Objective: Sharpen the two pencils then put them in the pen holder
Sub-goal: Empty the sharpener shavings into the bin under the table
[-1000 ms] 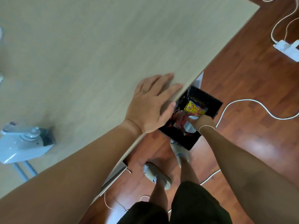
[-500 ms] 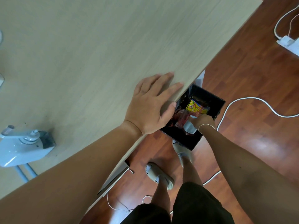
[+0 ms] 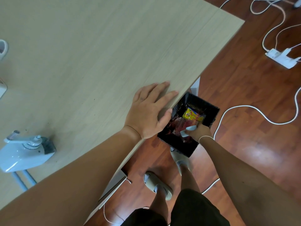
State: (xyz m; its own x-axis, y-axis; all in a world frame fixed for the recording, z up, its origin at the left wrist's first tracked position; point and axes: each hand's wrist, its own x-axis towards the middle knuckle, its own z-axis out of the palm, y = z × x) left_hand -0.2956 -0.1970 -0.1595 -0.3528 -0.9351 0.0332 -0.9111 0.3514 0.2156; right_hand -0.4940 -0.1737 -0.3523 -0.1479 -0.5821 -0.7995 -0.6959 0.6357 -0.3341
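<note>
A pale blue crank pencil sharpener (image 3: 24,154) stands on the wooden table (image 3: 97,46) at the left, with a dark opening in its right end. My left hand (image 3: 146,115) lies flat on the table's edge, fingers spread, holding nothing. Below the edge, my right hand (image 3: 200,132) grips a small pale blue container (image 3: 189,129) inside the mouth of a black bin (image 3: 210,110) on the floor. No pencils are in view. A white round object (image 3: 2,49) is cut off at the left edge; I cannot tell what it is.
The bin is lined with a black bag and holds red wrappers and a yellow packet (image 3: 191,115). White cables (image 3: 244,108) and a power strip (image 3: 283,58) lie on the red-brown floor. My feet in grey slippers (image 3: 158,185) stand by the table.
Both hands stay where they were, the left on the table edge and the right in the bin with the container. Only the view has shifted slightly.
</note>
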